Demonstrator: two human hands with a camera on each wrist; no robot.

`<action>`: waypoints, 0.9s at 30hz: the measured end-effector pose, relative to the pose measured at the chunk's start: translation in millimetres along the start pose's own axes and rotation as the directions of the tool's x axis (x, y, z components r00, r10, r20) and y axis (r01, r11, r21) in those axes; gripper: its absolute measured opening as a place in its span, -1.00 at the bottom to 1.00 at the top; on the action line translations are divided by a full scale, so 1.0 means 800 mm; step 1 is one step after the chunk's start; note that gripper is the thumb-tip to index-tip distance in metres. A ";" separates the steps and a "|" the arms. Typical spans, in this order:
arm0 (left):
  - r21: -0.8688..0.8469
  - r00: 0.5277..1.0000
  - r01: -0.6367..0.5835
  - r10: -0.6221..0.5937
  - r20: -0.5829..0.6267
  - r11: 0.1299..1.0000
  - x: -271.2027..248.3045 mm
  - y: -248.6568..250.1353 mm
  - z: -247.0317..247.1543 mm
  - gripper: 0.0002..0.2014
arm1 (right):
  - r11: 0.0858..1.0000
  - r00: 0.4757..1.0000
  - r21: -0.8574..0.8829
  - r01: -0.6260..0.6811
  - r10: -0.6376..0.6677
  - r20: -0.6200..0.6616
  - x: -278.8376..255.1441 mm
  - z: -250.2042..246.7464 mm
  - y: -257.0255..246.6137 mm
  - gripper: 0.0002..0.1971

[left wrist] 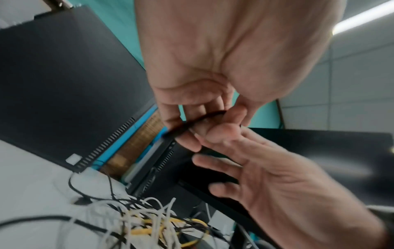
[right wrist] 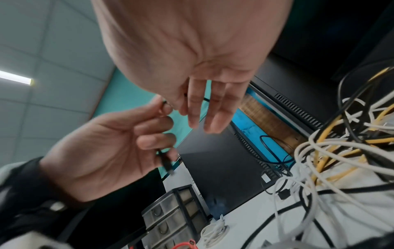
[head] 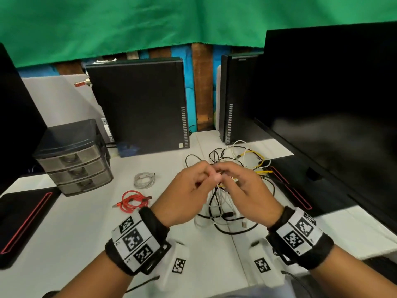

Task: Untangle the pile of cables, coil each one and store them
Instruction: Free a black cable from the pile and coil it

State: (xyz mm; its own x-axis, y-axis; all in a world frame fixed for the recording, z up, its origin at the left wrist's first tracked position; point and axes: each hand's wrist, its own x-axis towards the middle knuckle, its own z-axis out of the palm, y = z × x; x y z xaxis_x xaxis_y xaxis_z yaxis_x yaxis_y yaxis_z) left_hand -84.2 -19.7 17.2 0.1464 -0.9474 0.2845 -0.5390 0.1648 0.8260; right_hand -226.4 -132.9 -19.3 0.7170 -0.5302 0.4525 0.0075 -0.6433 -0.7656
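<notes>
A tangle of black, white and yellow cables [head: 218,198] lies on the white desk [head: 75,233] in front of the right monitor, also low in the left wrist view [left wrist: 149,224] and at the right of the right wrist view [right wrist: 332,151]. Both hands meet just above it. My left hand [head: 206,175] grips a thin black cable [left wrist: 204,117] with curled fingers; its plug end [right wrist: 166,163] hangs below the fist. My right hand [head: 221,175] pinches the same cable between thumb and forefinger, its other fingers [right wrist: 215,107] held straight.
A coiled white cable [head: 144,180] and a coiled red cable [head: 133,201] lie left of the hands. A grey three-drawer unit [head: 73,166] stands at the left. Two black computer towers [head: 139,104] stand behind, and a large monitor [head: 322,104] fills the right.
</notes>
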 end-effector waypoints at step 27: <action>0.096 0.885 -0.062 0.099 -0.455 0.993 -0.003 -0.021 -0.036 -0.72 | 0.976 0.919 -0.140 0.167 -0.102 0.382 -0.023 -0.003 -0.086 -0.72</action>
State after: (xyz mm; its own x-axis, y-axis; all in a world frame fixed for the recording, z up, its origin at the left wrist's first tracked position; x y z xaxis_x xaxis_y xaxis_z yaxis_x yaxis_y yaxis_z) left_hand -51.7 -12.3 16.6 0.4538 -0.6973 0.5549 -0.6242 0.1957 0.7564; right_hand -242.0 -80.2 26.0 0.9239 -0.2108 0.3193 0.0289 -0.7936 -0.6077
